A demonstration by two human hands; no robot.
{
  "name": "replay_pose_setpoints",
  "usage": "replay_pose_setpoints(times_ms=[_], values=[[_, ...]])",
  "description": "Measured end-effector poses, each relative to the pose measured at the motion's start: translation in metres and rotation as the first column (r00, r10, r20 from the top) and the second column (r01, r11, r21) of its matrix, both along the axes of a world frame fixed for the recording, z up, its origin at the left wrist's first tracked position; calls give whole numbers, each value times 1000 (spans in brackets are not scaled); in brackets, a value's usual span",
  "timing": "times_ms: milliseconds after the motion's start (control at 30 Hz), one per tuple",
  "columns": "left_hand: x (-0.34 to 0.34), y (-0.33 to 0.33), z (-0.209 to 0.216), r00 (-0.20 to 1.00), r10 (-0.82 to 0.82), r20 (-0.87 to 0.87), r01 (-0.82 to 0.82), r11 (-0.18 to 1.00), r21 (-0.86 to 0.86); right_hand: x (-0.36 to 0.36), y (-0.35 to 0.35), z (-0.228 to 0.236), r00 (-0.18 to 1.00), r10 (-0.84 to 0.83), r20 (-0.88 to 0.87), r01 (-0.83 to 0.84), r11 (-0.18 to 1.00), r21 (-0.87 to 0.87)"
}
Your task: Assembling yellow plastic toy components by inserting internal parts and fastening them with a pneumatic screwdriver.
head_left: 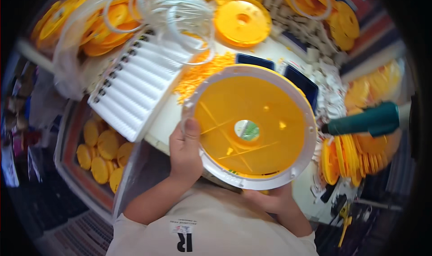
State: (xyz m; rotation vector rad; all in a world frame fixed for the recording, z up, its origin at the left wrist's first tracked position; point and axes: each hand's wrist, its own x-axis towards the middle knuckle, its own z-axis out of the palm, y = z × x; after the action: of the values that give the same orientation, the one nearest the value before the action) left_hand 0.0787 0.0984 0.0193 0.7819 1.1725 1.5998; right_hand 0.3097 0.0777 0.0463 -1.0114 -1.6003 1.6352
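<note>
In front of my chest I hold a round yellow plastic housing (279,101) with a white ring (310,129) around its edge. Its inner side faces up, showing crossed ribs and a centre hole with a green and white patch in it. My left hand (185,150) grips the ring at the left, thumb on top. Under the lower right edge is my right hand (270,200), closed on the rim; most of its fingers are hidden beneath. A teal power screwdriver (364,120) sits just right of the ring, touching neither hand.
Beyond the housing lie small yellow pieces (204,74), a white ribbed tray (139,87), white rings (184,11), a yellow disc (243,22) and dark blue trays (302,83). Stacked yellow discs (344,159) stand right. A crate (67,170) of round yellow parts is at lower left.
</note>
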Motion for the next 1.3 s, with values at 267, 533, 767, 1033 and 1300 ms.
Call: replay_pose_setpoints(times_ms=[267,533,767,1033,1300], values=[[11,15,3,987,-69,143,75,997,-32,2,0,-3,969,-189,-157,202,977,72],[25,2,-1,903,-410,125,421,903,-80,17,1,-8,930,-352,-107,303,898,-320],[32,11,3,806,-466,-365,498,867,-7,89,-47,-3,701,-598,-388,396,779,-486],[30,9,-22,619,-519,-590,502,839,-211,61,-13,9,685,-498,531,-16,719,695],[29,12,-27,595,-572,-564,535,806,-253,58,-5,-7,656,-479,583,-58,738,672]])
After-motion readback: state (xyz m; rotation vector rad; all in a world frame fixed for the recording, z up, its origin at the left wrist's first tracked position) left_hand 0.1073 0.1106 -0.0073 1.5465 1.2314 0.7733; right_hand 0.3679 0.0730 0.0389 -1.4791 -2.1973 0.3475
